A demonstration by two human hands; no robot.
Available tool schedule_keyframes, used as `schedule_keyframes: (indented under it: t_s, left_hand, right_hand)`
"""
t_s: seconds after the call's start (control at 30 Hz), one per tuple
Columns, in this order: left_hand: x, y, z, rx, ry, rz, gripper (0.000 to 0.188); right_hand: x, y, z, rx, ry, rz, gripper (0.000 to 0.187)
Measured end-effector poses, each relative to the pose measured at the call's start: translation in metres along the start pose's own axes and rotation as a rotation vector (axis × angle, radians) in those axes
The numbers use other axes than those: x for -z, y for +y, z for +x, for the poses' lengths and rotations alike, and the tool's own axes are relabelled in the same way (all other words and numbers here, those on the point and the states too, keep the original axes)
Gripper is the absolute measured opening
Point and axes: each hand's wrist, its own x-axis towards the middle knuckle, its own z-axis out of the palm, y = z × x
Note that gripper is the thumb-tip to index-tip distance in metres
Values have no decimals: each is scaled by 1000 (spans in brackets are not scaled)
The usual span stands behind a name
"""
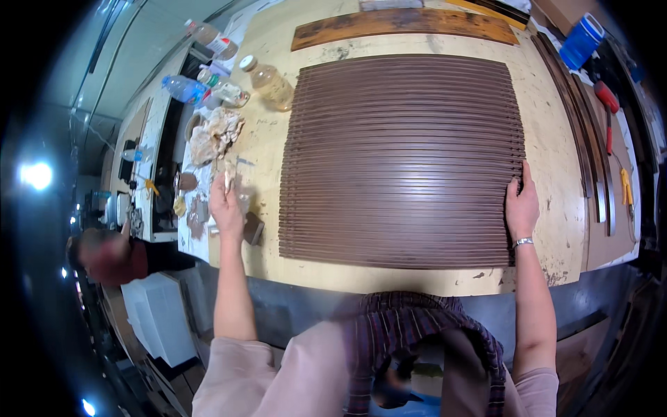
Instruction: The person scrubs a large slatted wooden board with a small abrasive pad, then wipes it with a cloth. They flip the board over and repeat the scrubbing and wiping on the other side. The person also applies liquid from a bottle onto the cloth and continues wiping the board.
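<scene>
A dark brown slatted wooden panel (399, 163) lies flat on the pale worktable, its slats running left to right. My right hand (522, 208) is at the panel's right edge, thumb on top and fingers along the side, gripping it. To the panel's left, my left hand (226, 208) is raised, its fingers closed on a small whitish cloth (230, 177). Just beyond that hand lies a crumpled, stained rag (217, 133). A small dark block (253, 229) sits beside my left wrist.
A bottle of amber liquid (271, 85) stands near the panel's far left corner, with several plastic bottles behind it. A stained brown board (403, 26) lies at the far side. Long dark strips (590, 139), a red-handled tool (606, 104) and a blue jug (582, 42) are rightward. Another person (114, 257) is leftward.
</scene>
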Motion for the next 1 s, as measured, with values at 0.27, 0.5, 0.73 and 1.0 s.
schedule_keyframes:
  t_s: [0.27,0.5,0.73,1.0]
  left_hand:
    - [34,53,-124,123,256,-208,23]
    - [31,-78,-140,649,136,-429,21]
    - [-60,-16,29,441,71,-899,24]
    - [-88,132,-90,-528,-747,-247,39]
  right_hand:
    - [-2,12,4,47,-3,98,53]
    - [10,-21,-73,534,-46,10,74]
    - [-20,-51,-127,541,-137,-217,71]
    - [-24,-61,-132,526,-59,-255,67]
